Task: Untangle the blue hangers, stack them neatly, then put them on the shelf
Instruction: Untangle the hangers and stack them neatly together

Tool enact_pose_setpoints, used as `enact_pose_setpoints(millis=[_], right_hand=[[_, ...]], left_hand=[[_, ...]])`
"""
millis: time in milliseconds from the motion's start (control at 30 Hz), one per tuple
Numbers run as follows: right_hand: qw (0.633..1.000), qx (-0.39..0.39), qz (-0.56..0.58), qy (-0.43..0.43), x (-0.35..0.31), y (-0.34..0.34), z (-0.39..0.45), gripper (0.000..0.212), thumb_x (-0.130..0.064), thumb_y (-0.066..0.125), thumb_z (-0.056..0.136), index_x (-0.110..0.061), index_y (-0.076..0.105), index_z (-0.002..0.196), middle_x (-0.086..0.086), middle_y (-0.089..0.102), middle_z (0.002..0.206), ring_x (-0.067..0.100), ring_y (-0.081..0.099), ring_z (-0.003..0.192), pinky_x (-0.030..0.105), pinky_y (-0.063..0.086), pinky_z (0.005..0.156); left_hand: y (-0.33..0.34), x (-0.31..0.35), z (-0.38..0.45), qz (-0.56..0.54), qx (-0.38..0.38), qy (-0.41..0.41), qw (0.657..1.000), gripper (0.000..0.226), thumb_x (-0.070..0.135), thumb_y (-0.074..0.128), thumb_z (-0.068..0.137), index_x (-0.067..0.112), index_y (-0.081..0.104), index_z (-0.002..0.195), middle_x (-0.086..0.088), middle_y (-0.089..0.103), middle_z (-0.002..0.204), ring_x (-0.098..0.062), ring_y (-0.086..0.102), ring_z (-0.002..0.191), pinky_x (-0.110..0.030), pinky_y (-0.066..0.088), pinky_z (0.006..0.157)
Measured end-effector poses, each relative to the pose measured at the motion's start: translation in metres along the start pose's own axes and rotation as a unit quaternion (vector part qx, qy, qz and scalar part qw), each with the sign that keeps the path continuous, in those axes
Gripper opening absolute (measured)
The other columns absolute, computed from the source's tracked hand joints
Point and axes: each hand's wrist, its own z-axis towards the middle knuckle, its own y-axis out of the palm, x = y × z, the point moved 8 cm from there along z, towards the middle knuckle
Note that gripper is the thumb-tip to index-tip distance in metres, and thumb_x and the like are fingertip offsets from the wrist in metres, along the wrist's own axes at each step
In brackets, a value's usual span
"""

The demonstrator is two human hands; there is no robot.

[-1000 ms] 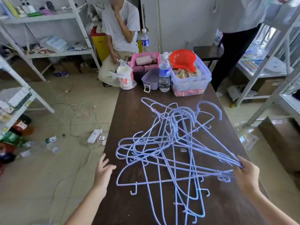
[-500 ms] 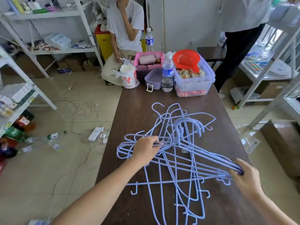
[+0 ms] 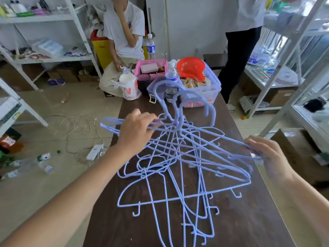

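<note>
Head view: the blue hangers (image 3: 179, 157) lie in a crossed pile on the dark worktop (image 3: 249, 220), several of them lifted at the far end so that their hooks stand clear of the surface. The left hand (image 3: 137, 131) is clenched around the shoulder wires of the raised hangers on the left side. The right hand (image 3: 267, 157) pinches the opposite shoulder ends of the same bundle at the right edge of the worktop. The remaining hangers rest flat beneath, their bars and small clip hooks interlaced.

The step in hand appears to be separation of the upper hangers from the pile. For a clean result, the person should keep both grips level and raise the bundle evenly, so that the lower clip hooks slide off the crossing bars rather than snag. A slight tilt of the bundle would probably free any caught hook. Pulling sideways is inadvisable: the plastic containers (image 3: 201, 90) and water bottle (image 3: 171, 81) stand near the far hooks and could be knocked. The metal shelf (image 3: 277, 82) stands to the right.
</note>
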Motion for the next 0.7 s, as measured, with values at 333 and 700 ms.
enact_pose_setpoints(millis=[333,700], right_hand=[[0.861,-0.031,-0.49,-0.13,-0.059,0.06,-0.006,0.028,-0.022,0.078,0.07,-0.005,0.062,0.087,0.008,0.067,0.075,0.029,0.064,0.071,0.026,0.033,0.063],[0.825,-0.109,-0.554,0.026,0.017,0.089,0.004,0.047,-0.039,0.046,0.09,-0.022,0.026,0.051,-0.002,0.045,0.054,0.029,0.05,0.06,0.029,0.028,0.049]], left_hand=[[-0.028,0.007,0.006,0.004,-0.019,-0.061,0.998,0.017,0.011,0.062,0.08,0.011,0.049,0.069,-0.012,0.061,0.064,-0.036,0.058,0.067,-0.03,0.025,0.055],[0.078,-0.008,-0.082,-0.104,-0.368,-0.234,0.894,0.044,0.034,0.041,0.095,0.023,0.034,0.053,0.001,0.038,0.051,-0.015,0.036,0.045,-0.031,0.026,0.047]])
